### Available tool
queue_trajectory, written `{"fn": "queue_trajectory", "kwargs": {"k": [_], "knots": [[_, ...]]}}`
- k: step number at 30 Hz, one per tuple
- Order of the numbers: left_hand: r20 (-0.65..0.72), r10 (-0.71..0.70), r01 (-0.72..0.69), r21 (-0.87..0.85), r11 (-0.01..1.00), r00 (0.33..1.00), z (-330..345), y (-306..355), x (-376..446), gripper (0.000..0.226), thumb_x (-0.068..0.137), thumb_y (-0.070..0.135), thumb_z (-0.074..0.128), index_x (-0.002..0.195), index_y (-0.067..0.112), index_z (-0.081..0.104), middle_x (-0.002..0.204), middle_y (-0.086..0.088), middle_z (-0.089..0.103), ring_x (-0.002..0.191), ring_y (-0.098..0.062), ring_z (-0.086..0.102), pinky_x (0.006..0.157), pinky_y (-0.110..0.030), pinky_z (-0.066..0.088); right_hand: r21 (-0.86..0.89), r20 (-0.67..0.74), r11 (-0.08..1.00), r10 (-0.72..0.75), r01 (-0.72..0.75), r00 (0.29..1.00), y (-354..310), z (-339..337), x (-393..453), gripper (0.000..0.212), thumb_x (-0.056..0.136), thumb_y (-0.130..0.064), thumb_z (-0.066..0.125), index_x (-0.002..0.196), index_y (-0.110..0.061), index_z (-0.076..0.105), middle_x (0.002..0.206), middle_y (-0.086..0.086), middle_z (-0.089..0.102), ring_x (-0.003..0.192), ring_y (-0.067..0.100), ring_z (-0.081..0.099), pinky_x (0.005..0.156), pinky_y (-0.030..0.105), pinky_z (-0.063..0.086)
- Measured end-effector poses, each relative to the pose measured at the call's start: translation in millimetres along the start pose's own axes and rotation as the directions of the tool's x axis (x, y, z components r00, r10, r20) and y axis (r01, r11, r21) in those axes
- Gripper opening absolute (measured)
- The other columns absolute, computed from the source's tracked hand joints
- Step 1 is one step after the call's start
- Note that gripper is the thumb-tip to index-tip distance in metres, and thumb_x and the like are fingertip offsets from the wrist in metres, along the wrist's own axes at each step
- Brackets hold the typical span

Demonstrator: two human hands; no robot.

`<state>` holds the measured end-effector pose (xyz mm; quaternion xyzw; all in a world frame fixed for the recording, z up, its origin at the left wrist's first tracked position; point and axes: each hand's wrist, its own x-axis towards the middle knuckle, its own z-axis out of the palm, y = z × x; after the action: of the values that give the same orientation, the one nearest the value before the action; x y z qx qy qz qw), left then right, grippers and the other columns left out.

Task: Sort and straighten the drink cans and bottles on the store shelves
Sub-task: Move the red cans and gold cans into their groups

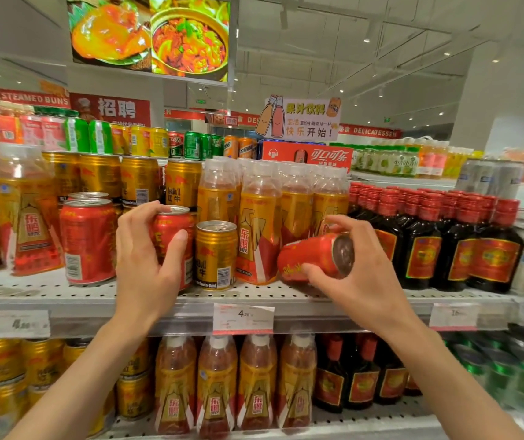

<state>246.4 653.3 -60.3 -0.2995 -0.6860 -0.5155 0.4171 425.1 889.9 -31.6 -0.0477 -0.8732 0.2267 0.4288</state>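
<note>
An upright red can (pixel 171 236) on the perforated shelf (pixel 48 292) is gripped by the left hand (pixel 149 258); a second red can (pixel 314 258), tipped sideways, is clasped in the right hand (pixel 362 274); a gold Red Bull can (pixel 216 254) is seen between the thumbs, just beside the left thumb.

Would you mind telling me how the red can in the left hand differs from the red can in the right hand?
The left hand grips a red can that stands upright on the shelf, top rim up. The right hand holds the other red can tipped on its side, one end facing the camera. The left can sits beside a gold can; the right one is in front of the orange bottles. Both are red cans, alike in size.
</note>
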Motion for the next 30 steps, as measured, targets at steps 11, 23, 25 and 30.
{"fn": "queue_trajectory", "kwargs": {"k": [11,23,25,30], "knots": [[0.006,-0.006,0.006,-0.001,1.000,1.000,-1.7,0.6,-1.8,0.048,0.095,0.038,0.051,0.136,0.013,0.046,0.131,-0.010,0.048,0.121,-0.024,0.048,0.101,-0.036,0.039,-0.016,0.061,0.997,0.077,-0.076,0.995,-17.0,34.7,27.7,0.066,0.092,-0.053,0.065,0.146,-0.034,0.033,0.142,-0.005,0.047,0.113,0.015,0.058,0.099,0.044,0.054],[0.003,0.001,-0.001,-0.005,1.000,1.000,-1.3,-0.4,-2.8,0.046,0.096,0.035,0.052,0.137,0.013,0.045,0.132,-0.010,0.048,0.122,-0.024,0.048,0.103,-0.043,0.042,0.090,0.084,0.960,0.258,-0.265,0.962,-12.4,51.4,-2.6,0.109,0.083,-0.063,0.068,0.156,-0.044,-0.012,0.161,-0.003,0.036,0.135,0.023,0.053,0.109,0.046,0.046],[0.004,-0.002,0.002,-0.009,1.000,1.000,-1.8,0.0,-3.2,0.047,0.097,0.036,0.052,0.137,0.013,0.045,0.132,-0.010,0.048,0.122,-0.024,0.048,0.103,-0.042,0.042,0.035,0.039,0.957,0.288,-0.289,0.957,-15.3,59.2,-3.0,0.110,0.082,-0.066,0.067,0.155,-0.043,-0.013,0.155,0.000,0.045,0.124,0.028,0.061,0.099,0.050,0.052],[0.012,0.006,-0.006,-0.007,1.000,1.000,-2.8,1.0,-3.3,0.047,0.097,0.035,0.053,0.138,0.013,0.045,0.134,-0.010,0.048,0.123,-0.023,0.048,0.104,-0.045,0.044,-0.026,-0.032,0.954,0.298,-0.299,0.954,-15.7,66.7,-4.3,0.104,0.086,-0.064,0.064,0.154,-0.043,-0.013,0.150,0.000,0.051,0.119,0.031,0.064,0.096,0.053,0.053]]}}
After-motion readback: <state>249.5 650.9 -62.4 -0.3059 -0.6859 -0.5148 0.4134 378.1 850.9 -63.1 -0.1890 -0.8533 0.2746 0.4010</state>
